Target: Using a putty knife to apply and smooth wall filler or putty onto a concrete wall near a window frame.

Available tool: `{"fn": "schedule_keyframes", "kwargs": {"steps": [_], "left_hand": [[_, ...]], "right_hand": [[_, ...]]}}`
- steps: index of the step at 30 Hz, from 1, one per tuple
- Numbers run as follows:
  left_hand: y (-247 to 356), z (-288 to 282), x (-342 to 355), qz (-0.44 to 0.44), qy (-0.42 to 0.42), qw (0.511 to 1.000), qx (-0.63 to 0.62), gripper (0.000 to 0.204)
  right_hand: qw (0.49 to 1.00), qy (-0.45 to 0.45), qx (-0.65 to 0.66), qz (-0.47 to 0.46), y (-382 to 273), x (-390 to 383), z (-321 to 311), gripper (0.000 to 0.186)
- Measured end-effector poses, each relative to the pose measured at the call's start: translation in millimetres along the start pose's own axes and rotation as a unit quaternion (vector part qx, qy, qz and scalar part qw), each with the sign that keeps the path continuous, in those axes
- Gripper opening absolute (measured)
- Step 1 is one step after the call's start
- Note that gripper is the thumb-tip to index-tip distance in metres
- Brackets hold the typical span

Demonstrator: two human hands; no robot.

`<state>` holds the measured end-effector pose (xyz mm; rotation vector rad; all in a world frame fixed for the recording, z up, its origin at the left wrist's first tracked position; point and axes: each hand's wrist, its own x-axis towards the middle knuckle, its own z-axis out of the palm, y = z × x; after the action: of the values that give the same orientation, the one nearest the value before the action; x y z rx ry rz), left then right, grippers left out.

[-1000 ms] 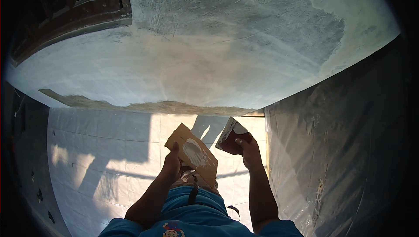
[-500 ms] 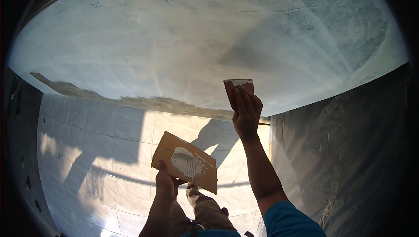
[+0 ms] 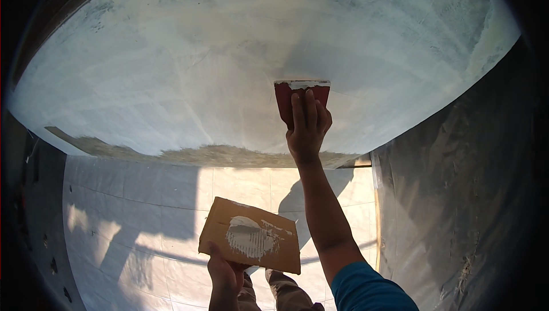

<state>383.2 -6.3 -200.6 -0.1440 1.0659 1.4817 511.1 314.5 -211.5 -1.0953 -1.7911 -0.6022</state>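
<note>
My right hand (image 3: 310, 128) is closed round a dark red putty spreader (image 3: 284, 104), two fingers stretched along its face. The spreader's wide edge, smeared with white, lies against the pale coated wall (image 3: 200, 76). Lower down, my left hand (image 3: 224, 272) grips a flat brown board (image 3: 214, 232) by its near left side, thumb on top and the other fingers underneath. A ridged patch of white putty (image 3: 245, 232) sits in the middle of the board, with thinner smears toward its far right side.
Along the wall's foot runs a rough grey uncoated strip (image 3: 223, 155). Pale floor tiles (image 3: 171, 191) with shadows lie below. A dark grey surface (image 3: 440, 196) stands on the right, and a dark brown frame (image 3: 63, 8) shows at the upper left.
My right hand has moved the spreader up the wall and slightly left. The board in my left hand sits lower in view and a little farther right. The whole view has shifted too.
</note>
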Motion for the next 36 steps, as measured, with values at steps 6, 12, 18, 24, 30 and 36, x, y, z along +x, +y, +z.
{"fn": "schedule_keyframes", "kwargs": {"steps": [6, 12, 18, 24, 30, 36], "left_hand": [[-3, -36, 3, -0.022, 0.003, 0.999, 0.048, 0.073], [-6, -51, 5, -0.043, 0.02, 0.998, 0.035, 0.069], [-3, -53, 4, -0.039, 0.024, 0.998, 0.038, 0.07], [-1, -58, 4, -0.042, 0.003, 0.997, 0.057, 0.075], [14, -54, -9, -0.044, -0.026, 0.997, 0.055, 0.07], [32, -42, -18, -0.048, -0.036, 0.994, 0.096, 0.073]], "right_hand": [[0.998, 0.005, -0.06, -0.007, 10, -6, 36, 0.058], [0.993, 0.031, -0.08, -0.077, 29, -15, 50, 0.053], [0.992, -0.102, -0.023, -0.072, 17, -53, 3, 0.061], [0.995, 0.019, -0.078, -0.051, 9, 14, -9, 0.054], [0.987, -0.112, -0.064, -0.093, 28, -42, 15, 0.062], [0.943, -0.268, 0.056, 0.189, 7, -120, -87, 0.048]]}}
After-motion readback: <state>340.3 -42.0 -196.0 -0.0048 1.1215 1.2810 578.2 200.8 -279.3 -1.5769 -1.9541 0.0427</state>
